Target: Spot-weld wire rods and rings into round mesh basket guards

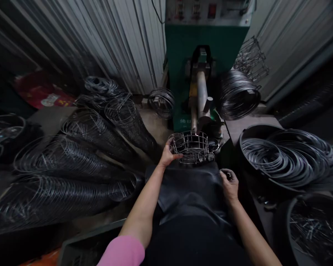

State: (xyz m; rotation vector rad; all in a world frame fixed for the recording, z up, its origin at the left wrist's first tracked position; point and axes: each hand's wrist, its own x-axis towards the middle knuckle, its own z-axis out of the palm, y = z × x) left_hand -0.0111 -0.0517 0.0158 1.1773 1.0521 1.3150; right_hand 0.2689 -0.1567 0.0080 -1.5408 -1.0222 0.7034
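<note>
A round wire basket frame (191, 146) rests at the far edge of the dark apron (188, 192) over my lap, just in front of the green welding machine (202, 55) and its metal arm (202, 96). My left hand (168, 155) grips the frame's left rim with thumb and fingers. My right hand (229, 184) lies on the apron's right side with its fingers curled around a small dark piece that I cannot make out.
Long stacks of nested wire frames (72, 162) lie to the left. A coil of wire rings (237, 94) hangs right of the machine. A black tub of wire rings (288, 159) and a tub of short wire pieces (313, 229) stand at right.
</note>
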